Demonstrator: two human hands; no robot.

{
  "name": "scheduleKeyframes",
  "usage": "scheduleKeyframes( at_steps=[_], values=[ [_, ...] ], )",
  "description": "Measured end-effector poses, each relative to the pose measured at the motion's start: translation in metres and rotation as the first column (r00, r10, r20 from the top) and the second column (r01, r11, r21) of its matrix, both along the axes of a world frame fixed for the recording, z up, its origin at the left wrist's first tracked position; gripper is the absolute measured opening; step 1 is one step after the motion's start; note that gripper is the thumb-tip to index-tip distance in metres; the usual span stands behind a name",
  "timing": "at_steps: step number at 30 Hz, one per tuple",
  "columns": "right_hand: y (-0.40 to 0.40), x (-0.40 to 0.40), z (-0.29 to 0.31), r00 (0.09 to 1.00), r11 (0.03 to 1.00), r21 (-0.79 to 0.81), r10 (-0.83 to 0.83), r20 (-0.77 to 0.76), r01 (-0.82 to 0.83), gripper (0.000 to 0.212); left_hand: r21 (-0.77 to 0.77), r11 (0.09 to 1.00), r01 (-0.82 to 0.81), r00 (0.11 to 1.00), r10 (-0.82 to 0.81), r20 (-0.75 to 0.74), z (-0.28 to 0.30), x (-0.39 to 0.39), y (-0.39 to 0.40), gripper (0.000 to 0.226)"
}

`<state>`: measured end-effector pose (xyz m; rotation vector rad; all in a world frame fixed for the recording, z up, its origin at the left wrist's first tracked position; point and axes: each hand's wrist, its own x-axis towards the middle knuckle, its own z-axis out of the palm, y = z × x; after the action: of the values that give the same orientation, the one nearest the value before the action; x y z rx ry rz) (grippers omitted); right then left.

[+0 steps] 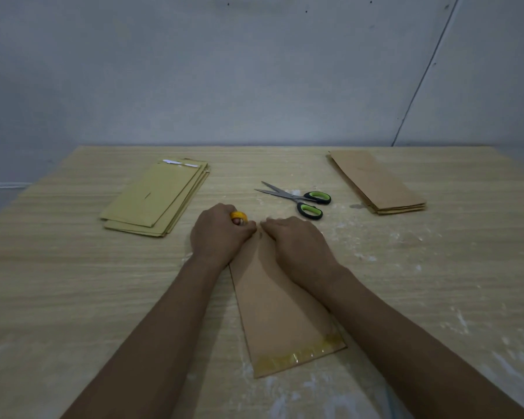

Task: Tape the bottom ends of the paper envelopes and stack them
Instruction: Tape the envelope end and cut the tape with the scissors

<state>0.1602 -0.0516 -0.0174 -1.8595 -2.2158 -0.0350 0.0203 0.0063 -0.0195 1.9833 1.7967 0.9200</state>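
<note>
Brown envelope (280, 306) lay lengthwise away from the person, far end under both hands. Left hand (217, 234) gripped the tape roll (239, 217); right hand (297, 240) pressed curled fingers on that far edge, equally near.

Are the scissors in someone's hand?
No, the scissors lie alone on the table, beyond both hands.

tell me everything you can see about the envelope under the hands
The envelope is a long, flat one of brown paper, lying lengthwise on the table, running away from the person. A strip of glossy clear tape crosses its near end. Both hands rest on its far end, hiding that edge.
</note>
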Motion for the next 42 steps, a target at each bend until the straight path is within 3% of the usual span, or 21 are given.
scheduleKeyframes(
  at_steps=[3,9,13,19,36,39,42],
  values=[
    [-0.001,-0.002,0.004,0.997,1.0,-0.023,0.001,0.076,0.0,0.045,-0.005,1.0,0.009,1.0,-0.009,0.028,-0.001,-0.001,0.0,0.042],
    [0.001,-0.006,0.007,0.993,0.997,-0.001,-0.079,0.084,0.079,0.035,-0.002,0.999,0.054,0.995,-0.054,0.083,0.0,-0.005,0.002,0.046],
    [-0.002,-0.008,0.007,0.996,0.997,-0.034,-0.063,0.058,0.066,0.046,-0.007,0.995,0.101,0.979,-0.098,0.178,0.003,-0.017,0.003,0.056],
    [-0.001,-0.011,0.007,0.996,0.994,-0.09,-0.054,0.066,0.06,0.055,0.058,0.995,0.076,0.957,-0.09,0.277,0.002,-0.028,0.003,0.048],
    [0.0,-0.018,0.005,0.984,0.986,-0.123,-0.092,0.155,0.111,0.052,0.049,0.999,0.002,0.999,-0.004,0.035,-0.007,-0.027,0.003,0.035],
    [0.0,-0.025,0.007,0.989,0.992,-0.058,-0.109,0.104,0.115,0.052,0.062,0.998,0.014,1.0,-0.014,0.007,-0.007,-0.027,0.002,0.038],
    [-0.001,-0.029,0.004,0.997,0.999,-0.05,0.004,-0.083,-0.008,0.05,0.067,0.997,0.028,1.0,-0.029,0.007,-0.007,-0.029,0.001,0.043]
  ],
)
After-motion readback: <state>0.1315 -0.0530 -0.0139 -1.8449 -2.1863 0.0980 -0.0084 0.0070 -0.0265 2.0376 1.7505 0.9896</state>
